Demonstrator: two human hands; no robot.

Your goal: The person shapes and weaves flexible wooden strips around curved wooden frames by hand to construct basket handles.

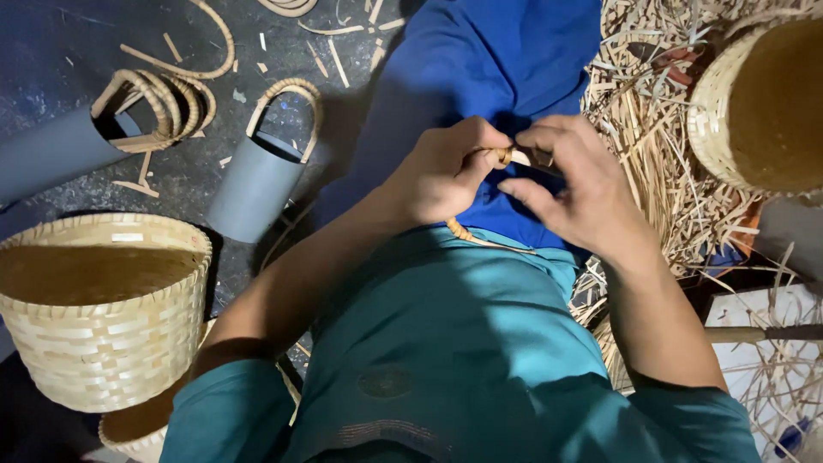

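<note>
Cane strip [506, 156] pinched between both hands

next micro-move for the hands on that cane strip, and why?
Probably draw the next wrap snug: the left hand pinches the wrapped cane strip while the right hand meets it at the same spot, fingertips on the wrap. The strip's tail hangs loose below over the blue cloth, so the winding looks unfinished.
</note>
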